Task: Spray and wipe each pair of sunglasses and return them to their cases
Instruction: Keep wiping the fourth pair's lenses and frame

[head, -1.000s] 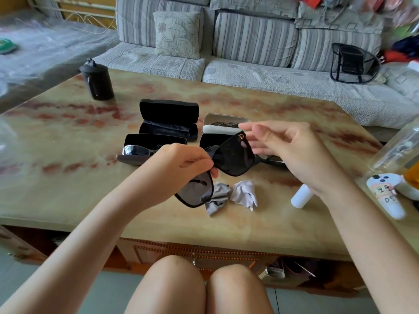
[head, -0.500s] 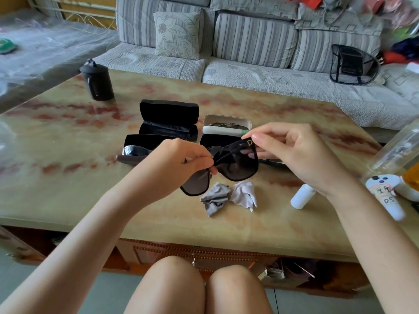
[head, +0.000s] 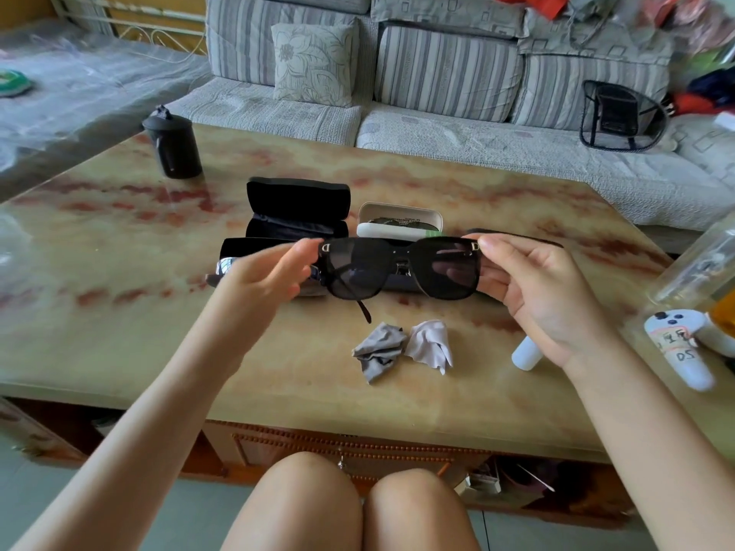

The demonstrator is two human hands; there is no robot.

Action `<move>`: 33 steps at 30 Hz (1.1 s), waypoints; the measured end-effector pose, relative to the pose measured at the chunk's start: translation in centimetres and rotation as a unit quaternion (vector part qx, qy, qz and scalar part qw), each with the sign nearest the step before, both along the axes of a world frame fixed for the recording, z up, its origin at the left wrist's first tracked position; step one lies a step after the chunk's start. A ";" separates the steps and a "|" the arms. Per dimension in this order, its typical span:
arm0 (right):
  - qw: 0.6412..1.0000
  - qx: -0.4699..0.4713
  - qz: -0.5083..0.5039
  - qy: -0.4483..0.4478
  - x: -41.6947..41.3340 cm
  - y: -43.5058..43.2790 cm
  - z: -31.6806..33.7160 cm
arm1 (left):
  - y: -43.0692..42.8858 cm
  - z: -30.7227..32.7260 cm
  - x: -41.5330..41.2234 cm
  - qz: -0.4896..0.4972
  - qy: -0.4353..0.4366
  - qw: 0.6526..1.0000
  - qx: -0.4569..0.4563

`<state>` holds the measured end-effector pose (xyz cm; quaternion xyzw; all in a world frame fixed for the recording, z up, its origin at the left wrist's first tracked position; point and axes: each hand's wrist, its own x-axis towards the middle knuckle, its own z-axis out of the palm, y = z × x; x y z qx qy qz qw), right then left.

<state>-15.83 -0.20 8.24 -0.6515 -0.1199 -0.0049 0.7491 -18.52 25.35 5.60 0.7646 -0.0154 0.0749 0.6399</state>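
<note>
Both hands hold black sunglasses (head: 397,268) level above the table, lenses facing me. My left hand (head: 266,272) pinches the left corner of the frame, and my right hand (head: 537,288) grips the right corner. One temple hangs down below the left lens. Under the glasses lie two crumpled grey cloths (head: 401,347). A white spray bottle (head: 527,353) lies by my right wrist. Behind the glasses stand an open black case (head: 298,208), a white case (head: 399,224) with glasses inside, and another open black case (head: 246,252) holding mirrored sunglasses.
The marble-patterned table (head: 119,312) carries a black lidded cup (head: 173,143) at the far left. A white toy-like object (head: 684,344) and a clear bottle (head: 700,264) stand at the right edge. A striped sofa (head: 437,85) runs behind the table.
The sunglasses went from folded and tilted to spread out level between both hands. My left hand moved to the left frame corner, my right hand to the right one.
</note>
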 end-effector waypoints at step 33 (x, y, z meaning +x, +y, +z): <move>0.990 -0.079 0.090 0.070 2.4 3.6 -2.8 | 2.8 -1.8 1.2 -0.045 0.066 0.962 -0.260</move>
